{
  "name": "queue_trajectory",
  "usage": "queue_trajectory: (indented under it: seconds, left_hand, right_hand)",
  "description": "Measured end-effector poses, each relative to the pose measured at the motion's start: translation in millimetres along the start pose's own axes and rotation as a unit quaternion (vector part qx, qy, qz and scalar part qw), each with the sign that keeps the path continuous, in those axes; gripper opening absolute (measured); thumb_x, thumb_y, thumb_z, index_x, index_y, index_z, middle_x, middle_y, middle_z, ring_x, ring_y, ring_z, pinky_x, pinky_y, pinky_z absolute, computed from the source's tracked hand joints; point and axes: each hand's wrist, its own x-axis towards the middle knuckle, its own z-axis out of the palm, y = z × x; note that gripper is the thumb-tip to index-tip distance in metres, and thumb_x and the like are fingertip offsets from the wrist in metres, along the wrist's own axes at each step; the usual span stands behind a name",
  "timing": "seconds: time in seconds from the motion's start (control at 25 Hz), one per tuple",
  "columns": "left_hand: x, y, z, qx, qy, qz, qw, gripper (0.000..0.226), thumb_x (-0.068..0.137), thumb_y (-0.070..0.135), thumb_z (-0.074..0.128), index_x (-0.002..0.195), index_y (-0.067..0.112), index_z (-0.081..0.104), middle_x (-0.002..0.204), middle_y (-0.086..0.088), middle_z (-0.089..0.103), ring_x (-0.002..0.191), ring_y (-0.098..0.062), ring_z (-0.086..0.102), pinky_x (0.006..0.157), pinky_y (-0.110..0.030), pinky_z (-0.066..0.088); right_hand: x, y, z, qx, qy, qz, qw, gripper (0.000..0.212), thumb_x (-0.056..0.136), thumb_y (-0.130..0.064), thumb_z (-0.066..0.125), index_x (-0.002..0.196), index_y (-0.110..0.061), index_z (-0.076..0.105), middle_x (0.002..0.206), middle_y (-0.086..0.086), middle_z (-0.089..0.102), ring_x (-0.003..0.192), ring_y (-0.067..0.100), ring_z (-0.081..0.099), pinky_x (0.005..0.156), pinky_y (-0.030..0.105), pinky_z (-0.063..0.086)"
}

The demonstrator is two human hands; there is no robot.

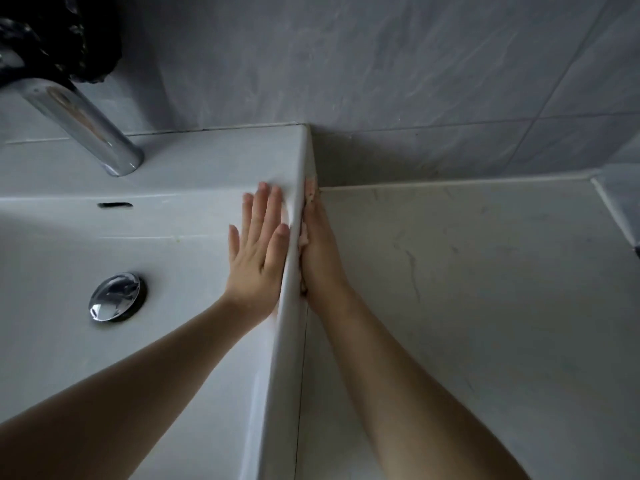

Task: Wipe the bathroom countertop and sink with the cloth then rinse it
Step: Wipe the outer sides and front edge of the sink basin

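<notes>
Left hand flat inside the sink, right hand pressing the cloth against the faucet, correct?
Not the faucet: the head view shows the right hand pressing the cloth against the sink's outer side wall. The left hand does lie flat inside the sink.

Grey marbled wall tiles (398,64) stood beyond the grip, pale grout lines (450,123) crossing them, in dim light.

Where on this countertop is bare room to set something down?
The countertop is bare between the right hand, the tiled wall behind and its right edge. Tight at the sink rim, where the left hand and the cloth press.
</notes>
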Motion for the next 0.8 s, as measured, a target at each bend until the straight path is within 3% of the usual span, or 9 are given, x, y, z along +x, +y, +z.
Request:
queue_trajectory:
  seconds: [0.08, 0.16, 0.28, 0.4, 0.48, 0.56, 0.64, 0.72, 0.8]
  left_hand:
    - [-14, -4, 5, -0.001, -0.037, -0.011, 0.999, 0.048, 0.087, 0.046, 0.000, 0.135, 0.042, -0.004, 0.140, 0.031, -0.016, 0.130, 0.017, -0.017, 0.110, -0.014, -0.016]
    - [-18, -5, 5, 0.005, -0.052, -0.028, 0.998, 0.050, 0.086, 0.042, 0.001, 0.136, 0.040, 0.002, 0.142, 0.029, -0.011, 0.132, 0.014, -0.011, 0.107, -0.006, -0.013]
    - [-25, -6, 4, -0.018, -0.042, -0.049, 0.998, 0.063, 0.079, 0.056, -0.002, 0.138, 0.037, 0.011, 0.145, 0.025, 0.009, 0.137, 0.009, 0.003, 0.114, -0.015, -0.005]
    - [-28, -7, 4, -0.015, -0.026, -0.050, 0.998, 0.073, 0.074, 0.059, -0.004, 0.139, 0.036, 0.019, 0.145, 0.023, 0.018, 0.138, 0.007, 0.010, 0.116, -0.018, 0.000]
    - [-27, -8, 4, -0.006, -0.022, -0.053, 0.998, 0.069, 0.081, 0.055, 0.000, 0.142, 0.031, 0.024, 0.147, 0.019, 0.020, 0.137, 0.007, 0.011, 0.115, -0.016, -0.001]
    - [-27, -8, 5, 0.008, -0.021, -0.056, 0.998, 0.061, 0.087, 0.044, 0.005, 0.143, 0.030, 0.025, 0.149, 0.016, 0.021, 0.136, 0.006, 0.011, 0.114, -0.014, -0.001]
    - [-29, -7, 6, 0.013, -0.018, -0.052, 0.998, 0.060, 0.087, 0.043, 0.006, 0.143, 0.029, 0.025, 0.150, 0.014, 0.022, 0.136, 0.005, 0.011, 0.115, -0.017, 0.001]
    - [-29, -7, 5, 0.013, -0.016, -0.045, 0.999, 0.070, 0.082, 0.051, -0.001, 0.144, 0.028, 0.024, 0.146, 0.018, 0.019, 0.136, 0.005, 0.011, 0.115, -0.018, 0.001]
    - [-29, -8, 5, 0.021, -0.015, -0.037, 0.999, 0.078, 0.076, 0.054, -0.007, 0.144, 0.029, 0.021, 0.145, 0.021, 0.015, 0.138, 0.004, 0.010, 0.115, -0.018, 0.001]
  right_hand:
    - [-47, 16, -1, 0.003, 0.005, -0.021, 1.000, 0.043, 0.100, -0.048, 0.030, 0.141, -0.036, 0.036, 0.142, -0.024, 0.038, 0.124, -0.016, 0.038, 0.113, 0.019, 0.028]
    - [-67, 19, -1, 0.033, 0.017, -0.059, 0.998, 0.035, 0.103, -0.030, 0.027, 0.137, -0.038, 0.028, 0.134, -0.030, 0.037, 0.115, -0.025, 0.035, 0.108, 0.009, 0.026]
    - [-20, 1, -3, 0.025, -0.004, -0.020, 0.999, 0.040, 0.101, -0.045, 0.031, 0.137, -0.034, 0.041, 0.136, -0.021, 0.046, 0.118, -0.012, 0.046, 0.103, 0.015, 0.035]
    - [7, -15, 0, 0.023, 0.007, -0.017, 1.000, 0.062, 0.088, -0.063, 0.034, 0.142, -0.032, 0.041, 0.142, -0.007, 0.048, 0.125, 0.007, 0.050, 0.104, 0.030, 0.041]
    - [-27, 3, 1, 0.026, -0.015, -0.026, 0.999, 0.051, 0.094, -0.052, 0.031, 0.143, -0.038, 0.032, 0.145, -0.017, 0.038, 0.132, 0.000, 0.039, 0.108, 0.020, 0.033]
    - [-80, 14, 5, -0.015, 0.001, -0.086, 0.996, 0.036, 0.101, -0.037, 0.025, 0.135, -0.037, 0.014, 0.142, -0.025, 0.019, 0.137, -0.011, 0.016, 0.109, 0.006, 0.017]
    - [-82, 21, 5, -0.051, -0.002, -0.164, 0.985, 0.035, 0.099, -0.047, 0.020, 0.133, -0.038, 0.020, 0.143, -0.022, 0.018, 0.136, -0.012, 0.016, 0.116, 0.015, 0.013]
    - [-27, 14, 5, 0.034, 0.002, -0.081, 0.996, 0.043, 0.097, -0.053, 0.029, 0.137, -0.038, 0.035, 0.142, -0.018, 0.037, 0.129, -0.004, 0.038, 0.117, 0.034, 0.024]
    - [27, 0, 2, 0.015, 0.033, -0.022, 0.999, 0.069, 0.083, -0.073, 0.040, 0.138, -0.032, 0.045, 0.140, -0.007, 0.048, 0.125, 0.010, 0.048, 0.113, 0.043, 0.033]
